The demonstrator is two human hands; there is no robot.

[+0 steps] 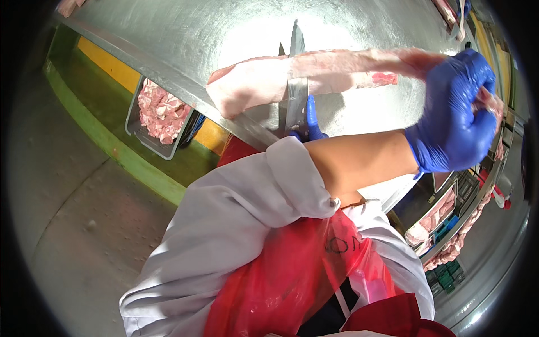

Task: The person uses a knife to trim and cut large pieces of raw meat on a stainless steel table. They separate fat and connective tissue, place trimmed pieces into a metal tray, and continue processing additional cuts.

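Note:
My left hand [453, 112], in a blue glove, grips the right end of a long pale pink strip of raw meat [359, 60], its forearm crossing in front of me. Below it, my right hand [313, 126], also gloved and mostly hidden by that forearm, holds a long knife [297, 104] pointing away from me. The strip runs across the blade, whose tip [297, 35] shows beyond it. A broad pale piece of meat [244, 92] lies on the steel table [179, 31] to the left of the knife, at the edge.
Left and below the table, a tub of meat trimmings [161, 109] sits by a yellow and green ledge [109, 143] above grey floor [62, 224]. At right are trays of meat [426, 219], a long pile of meat [460, 241] and green crates [446, 275]. More meat [452, 14] is at top right.

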